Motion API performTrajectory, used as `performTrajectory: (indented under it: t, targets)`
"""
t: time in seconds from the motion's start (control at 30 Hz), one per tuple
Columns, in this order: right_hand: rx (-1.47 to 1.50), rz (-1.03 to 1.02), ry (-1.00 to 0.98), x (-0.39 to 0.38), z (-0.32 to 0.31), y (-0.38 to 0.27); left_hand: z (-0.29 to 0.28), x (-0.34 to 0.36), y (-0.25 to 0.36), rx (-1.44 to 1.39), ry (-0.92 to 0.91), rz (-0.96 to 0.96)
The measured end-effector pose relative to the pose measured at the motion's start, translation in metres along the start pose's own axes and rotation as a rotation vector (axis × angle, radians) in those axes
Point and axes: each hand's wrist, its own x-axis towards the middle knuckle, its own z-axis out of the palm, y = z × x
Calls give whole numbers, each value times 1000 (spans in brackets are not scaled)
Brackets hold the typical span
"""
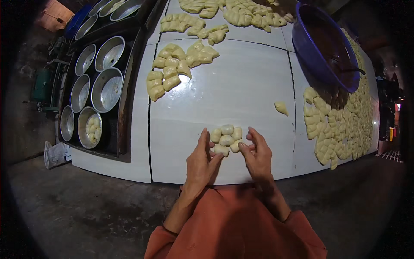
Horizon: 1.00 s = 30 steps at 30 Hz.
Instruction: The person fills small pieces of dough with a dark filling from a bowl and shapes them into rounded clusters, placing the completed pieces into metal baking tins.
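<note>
The left hand (202, 160) and the right hand (258, 155) are resting at the near edge of the white surface (241, 93), flanking a small cluster of pale dough pieces (226, 139) that is lying just in from that edge. The left grip is lying loosely spread, fingertips touching the cluster's nearest piece; the right grip is pinching one piece at the cluster's right side between thumb and forefinger. Because the pieces are sitting so close to the near edge, a careless sweep is likely to be pushing one off onto the dark floor (86, 207); because they are touching one another, soft dough is at risk of sticking together and tearing when lifted. A single stray dough piece (281, 107) is lying apart toward the right. Larger heaps of cut dough (172, 69) are occupying the far left and far edge of the surface, and a dense bed of pieces (340, 125) is filling the right edge beneath a tilted blue basin (321, 45). Beyond the left edge, round metal pans (105, 88) are sitting in a dark rack, one pan with dough (89, 127) already holding pieces. The room is dimly lit, with a bare rough floor.
</note>
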Motion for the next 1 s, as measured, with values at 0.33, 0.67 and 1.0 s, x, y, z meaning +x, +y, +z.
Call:
performTrajectory:
  t: [0.33,0.67,1.0]
  targets:
    - [173,182,-220,15,-8,-2,0,11,6,234,39,135]
    - [207,95,-392,40,14,-23,5,22,1,-136,-53,27]
    - [395,96,-787,98,103,-158,-145,26,-16,-599,145,-39]
